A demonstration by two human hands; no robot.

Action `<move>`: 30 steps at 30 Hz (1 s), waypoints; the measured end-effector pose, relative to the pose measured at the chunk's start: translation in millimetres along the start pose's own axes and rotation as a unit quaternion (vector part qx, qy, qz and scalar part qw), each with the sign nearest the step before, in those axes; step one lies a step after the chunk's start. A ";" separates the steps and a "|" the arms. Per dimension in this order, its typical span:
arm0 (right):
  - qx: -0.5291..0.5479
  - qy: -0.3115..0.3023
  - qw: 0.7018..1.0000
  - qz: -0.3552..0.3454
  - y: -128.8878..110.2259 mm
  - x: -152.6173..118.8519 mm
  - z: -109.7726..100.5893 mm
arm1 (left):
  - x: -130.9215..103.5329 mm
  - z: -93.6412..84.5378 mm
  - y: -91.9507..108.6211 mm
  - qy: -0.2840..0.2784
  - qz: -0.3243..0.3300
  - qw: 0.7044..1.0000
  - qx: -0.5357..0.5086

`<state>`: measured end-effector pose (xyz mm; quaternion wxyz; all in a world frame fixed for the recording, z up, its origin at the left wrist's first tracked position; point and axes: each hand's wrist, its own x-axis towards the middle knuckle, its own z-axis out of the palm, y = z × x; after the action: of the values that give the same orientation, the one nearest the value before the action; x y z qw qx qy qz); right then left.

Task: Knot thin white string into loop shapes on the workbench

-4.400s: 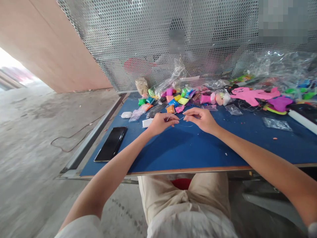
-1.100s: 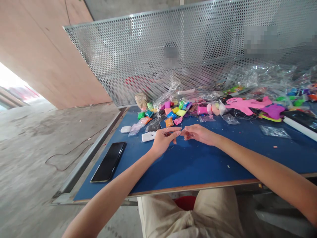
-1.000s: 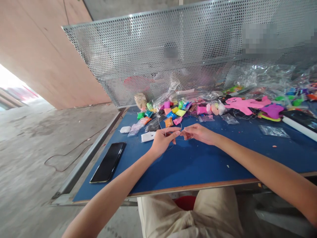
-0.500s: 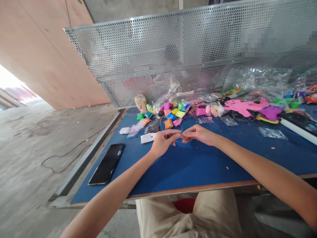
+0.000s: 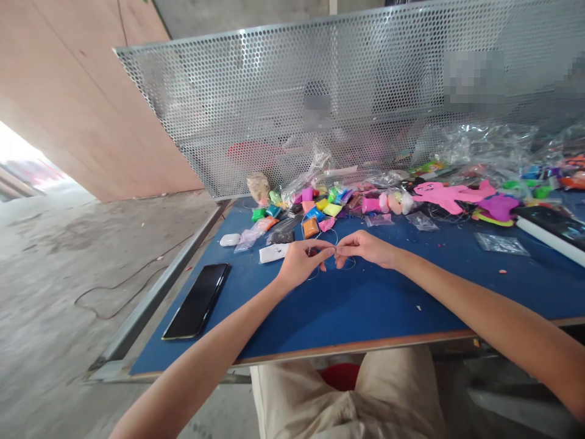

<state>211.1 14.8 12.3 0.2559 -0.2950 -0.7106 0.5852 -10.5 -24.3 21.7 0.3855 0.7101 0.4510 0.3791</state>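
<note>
A thin, pale string (image 5: 337,236) loops above and below my fingertips, over the blue table (image 5: 365,311). My left hand (image 5: 301,261) is closed in a pinch on the string, with small beads or knots faintly visible near its thumb. My right hand (image 5: 363,249) pinches the string too, its fingertips meeting those of my left hand. What lies right between the fingertips is too small to make out. Just behind my left hand lie a white packet (image 5: 273,252) and an orange packet (image 5: 311,228).
A black phone (image 5: 196,302) lies at the table's left, with a white case (image 5: 229,239) farther back. Colourful clay packets (image 5: 315,213), a pink figure-shaped piece (image 5: 450,195) and clear plastic bags (image 5: 484,143) crowd the back. A perforated metal screen (image 5: 274,91) stands behind them.
My fingertips have shifted slightly against each other, and the string's loops have changed shape a little. Both hands stay in nearly the same place.
</note>
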 end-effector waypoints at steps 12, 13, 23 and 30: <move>0.001 0.075 0.996 -0.057 1.3 1.1 3.0 | 1.0 0.8 -1.0 0.006 -0.015 0.997 -0.076; 0.004 0.073 0.996 -0.055 1.8 1.0 2.9 | 0.8 1.1 -0.9 0.004 -0.016 0.997 -0.080; -0.013 0.069 0.995 -0.068 -1.1 -0.1 3.0 | 1.3 -1.4 -0.4 -0.016 -0.016 0.997 -0.079; -0.034 0.099 0.992 -0.077 -5.1 -2.2 0.9 | 0.9 -5.4 2.0 -0.054 -0.026 0.997 -0.052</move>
<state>211.4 12.0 17.2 0.3588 -0.3042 -0.7221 0.5072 -14.3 -23.0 25.9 0.4553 0.6965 0.4278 0.3530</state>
